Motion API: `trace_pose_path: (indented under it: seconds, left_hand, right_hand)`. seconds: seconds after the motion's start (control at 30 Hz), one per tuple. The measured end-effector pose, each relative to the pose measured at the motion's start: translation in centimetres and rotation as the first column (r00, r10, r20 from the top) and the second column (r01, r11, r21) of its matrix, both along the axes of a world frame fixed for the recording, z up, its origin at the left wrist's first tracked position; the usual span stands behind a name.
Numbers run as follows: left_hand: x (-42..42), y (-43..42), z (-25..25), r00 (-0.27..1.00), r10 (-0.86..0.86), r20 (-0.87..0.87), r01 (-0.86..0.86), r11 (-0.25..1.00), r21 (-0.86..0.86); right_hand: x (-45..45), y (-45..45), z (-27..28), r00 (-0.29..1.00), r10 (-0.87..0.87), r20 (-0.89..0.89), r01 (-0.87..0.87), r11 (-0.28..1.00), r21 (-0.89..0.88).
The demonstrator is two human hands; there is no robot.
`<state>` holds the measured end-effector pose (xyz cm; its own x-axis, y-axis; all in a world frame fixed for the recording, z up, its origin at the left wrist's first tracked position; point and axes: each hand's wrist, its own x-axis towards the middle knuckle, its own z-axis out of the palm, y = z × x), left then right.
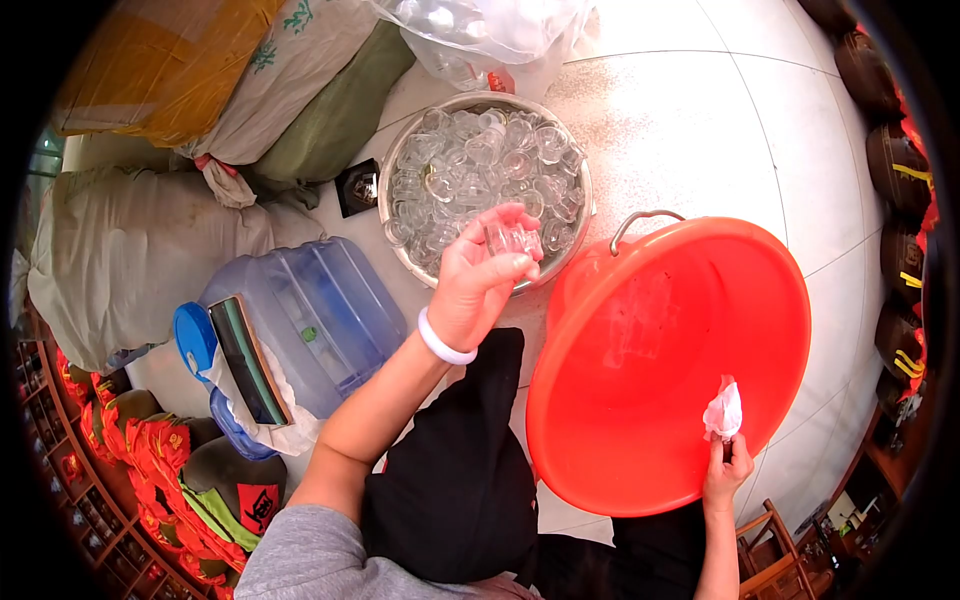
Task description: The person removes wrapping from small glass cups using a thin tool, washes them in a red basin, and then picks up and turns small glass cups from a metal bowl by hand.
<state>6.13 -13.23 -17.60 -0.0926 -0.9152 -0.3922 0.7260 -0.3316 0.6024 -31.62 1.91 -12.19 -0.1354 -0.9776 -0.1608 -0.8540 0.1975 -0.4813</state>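
Observation:
My left hand [474, 276], with a white bracelet at the wrist, is closed around a small clear glass cup [515, 241]. It is above a round metal basin [389, 165] heaped with similar small glass cups [470, 160]. Over the near right part of a large red plastic tub [610, 420], my right hand [727, 472] grips something short and dark with a crumpled white cloth [723, 410] at its tip. Whether the cloth is wrapped round the dark piece or just pinched with it, I cannot tell. The tub leans, its mouth facing me.
A blue water jug [310, 310] lies left of the basin, with a dark flat box [248, 360] on it. Beside the basin is a black ashtray-like dish [358, 188]. Sacks [150, 250] and a taped carton [165, 70] stand behind. Dark jars [895, 165] line the right.

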Motion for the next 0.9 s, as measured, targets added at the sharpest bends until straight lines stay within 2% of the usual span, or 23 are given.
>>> trace_pose_path:
  seconds: [0.07,0.13,0.17,0.23,0.37,0.43,0.57,0.67,0.73,0.87,0.9]
  left_hand:
    - [-0.4,0.2,0.2,0.998,0.013,0.061,-0.012,1.0,-0.017]
    - [-0.8,0.6,0.1,0.868,0.022,0.495,0.046,0.991,-0.125]
    - [-1.1,0.7,0.1,0.868,0.022,0.496,0.046,0.991,-0.125]
    - [-1.7,0.9,0.1,0.759,0.128,0.639,0.033,0.972,-0.234]
    - [-1.6,1.5,-1.4,0.7,0.16,0.696,0.022,0.969,-0.245]
    - [-1.0,1.7,-1.7,0.487,0.093,0.869,0.171,0.965,-0.199]
    - [-1.0,1.6,-0.8,0.489,0.028,0.872,0.158,0.98,-0.12]
    - [-0.9,1.5,-0.7,0.552,-0.019,0.834,0.124,0.99,-0.06]
    - [-0.4,1.2,-0.9,0.27,0.165,0.949,0.257,0.937,-0.237]
    - [-0.3,1.1,-1.0,0.233,0.227,0.946,0.282,0.915,-0.289]
    - [-0.5,1.2,-1.2,0.316,0.211,0.925,0.231,0.928,-0.291]
  right_hand:
    - [0.0,0.0,0.0,1.0,-0.001,0.002,0.001,1.0,0.0]
    - [0.0,0.0,0.0,1.0,0.006,-0.012,-0.006,1.0,-0.008]
    - [0.0,0.0,0.0,1.0,0.006,-0.012,-0.006,1.0,-0.008]
    - [0.0,0.0,0.1,1.0,-0.003,-0.013,0.003,1.0,0.004]
    - [-0.1,0.1,-0.1,1.0,-0.011,-0.007,0.011,1.0,-0.001]
    - [0.0,0.0,0.0,1.0,-0.007,-0.012,0.007,1.0,-0.009]
    - [0.0,0.0,0.0,1.0,-0.006,-0.003,0.006,1.0,-0.01]
    - [0.1,-0.1,0.0,1.0,0.007,-0.005,-0.007,1.0,-0.008]
    - [0.1,0.0,-0.2,1.0,-0.007,0.019,0.007,0.999,-0.037]
    - [0.0,0.0,-0.2,1.0,-0.005,0.011,0.005,0.999,-0.035]
    - [0.0,0.0,-0.2,1.0,0.0,0.006,0.0,0.999,-0.033]
